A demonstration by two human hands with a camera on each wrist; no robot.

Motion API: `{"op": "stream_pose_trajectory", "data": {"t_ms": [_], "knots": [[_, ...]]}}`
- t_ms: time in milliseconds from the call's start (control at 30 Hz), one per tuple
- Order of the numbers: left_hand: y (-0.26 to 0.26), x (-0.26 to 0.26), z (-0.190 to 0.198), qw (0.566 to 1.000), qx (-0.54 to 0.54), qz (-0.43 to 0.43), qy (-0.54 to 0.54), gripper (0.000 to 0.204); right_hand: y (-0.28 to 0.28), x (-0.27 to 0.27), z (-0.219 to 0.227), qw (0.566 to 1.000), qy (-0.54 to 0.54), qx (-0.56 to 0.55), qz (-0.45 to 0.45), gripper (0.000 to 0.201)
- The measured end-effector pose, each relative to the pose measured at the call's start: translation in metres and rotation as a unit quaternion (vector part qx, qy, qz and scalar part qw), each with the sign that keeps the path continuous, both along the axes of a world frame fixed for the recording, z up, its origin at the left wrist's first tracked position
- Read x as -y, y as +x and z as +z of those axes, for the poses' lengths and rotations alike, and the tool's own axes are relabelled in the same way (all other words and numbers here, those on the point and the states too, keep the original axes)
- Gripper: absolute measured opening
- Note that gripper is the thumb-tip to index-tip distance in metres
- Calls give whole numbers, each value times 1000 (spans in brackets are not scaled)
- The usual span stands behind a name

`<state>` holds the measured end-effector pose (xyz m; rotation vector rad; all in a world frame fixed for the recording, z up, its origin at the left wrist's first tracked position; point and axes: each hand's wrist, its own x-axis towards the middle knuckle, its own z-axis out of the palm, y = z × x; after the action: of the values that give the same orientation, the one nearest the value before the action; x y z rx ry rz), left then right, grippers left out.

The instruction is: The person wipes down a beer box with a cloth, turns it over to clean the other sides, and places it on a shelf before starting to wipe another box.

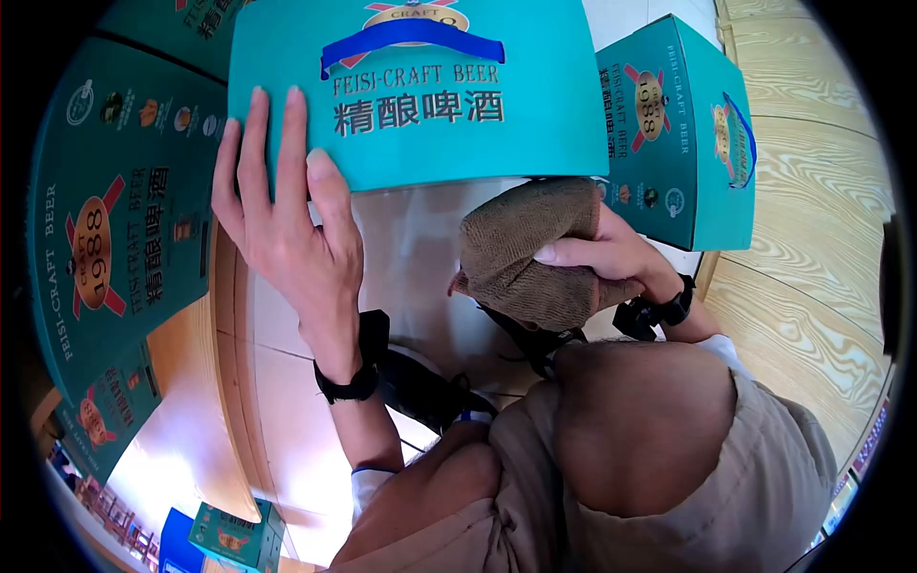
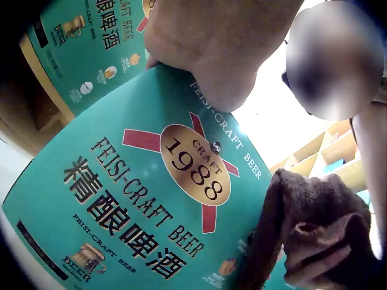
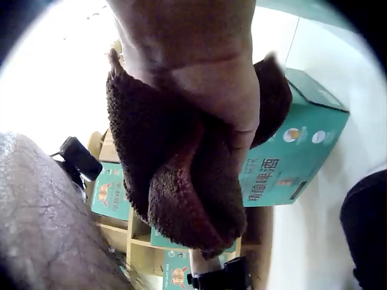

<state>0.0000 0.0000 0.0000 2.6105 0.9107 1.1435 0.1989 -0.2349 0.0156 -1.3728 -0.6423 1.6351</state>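
Observation:
A teal craft beer box (image 1: 544, 105) with a blue strap handle lies in front of the person, its printed side facing up in the head view. The left hand (image 1: 296, 224) rests at the box's left edge with fingers stretched along it. In the right hand (image 1: 616, 253) a bunched brown cloth (image 1: 525, 253) is gripped, close to the box's near edge. The right wrist view shows the cloth (image 3: 151, 133) folded under the palm, with its fingertips hidden. A large "1988" logo shows on the box (image 2: 121, 181) in the left wrist view.
Another teal beer box (image 1: 712, 143) stands at the right on the pale floor. More boxes (image 1: 124, 220) fill a wooden shelf (image 1: 196, 392) on the left. The person's bare knee (image 1: 640, 420) is close below the right hand. A dark shoe (image 1: 420, 387) stands between the arms.

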Motion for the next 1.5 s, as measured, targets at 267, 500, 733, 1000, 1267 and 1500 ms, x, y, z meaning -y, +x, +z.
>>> {"op": "stream_pose_trajectory", "data": {"t_ms": [267, 500, 733, 1000, 1267, 1500], "knots": [[0, 5, 0, 1000, -8, 15, 2, 43, -8, 7, -21, 990, -107, -21, -88, 55], [-2, 1, 0, 1000, -3, -1, 7, 38, -6, 3, -39, 978, -121, -48, -162, 55], [-2, 0, -1, 1000, -5, 5, 4, 40, -6, 0, -45, 988, -65, -25, -141, 48], [1, 1, -3, 1000, -2, 10, 7, 44, -8, -5, -27, 985, -51, 21, -161, 41], [1, 0, -4, 1000, -1, 10, 11, 44, -11, -3, -16, 982, -55, 17, -179, 40], [1, 0, -3, 1000, 1, 7, 7, 44, -11, -3, -2, 982, -32, -12, -187, 41]]}}
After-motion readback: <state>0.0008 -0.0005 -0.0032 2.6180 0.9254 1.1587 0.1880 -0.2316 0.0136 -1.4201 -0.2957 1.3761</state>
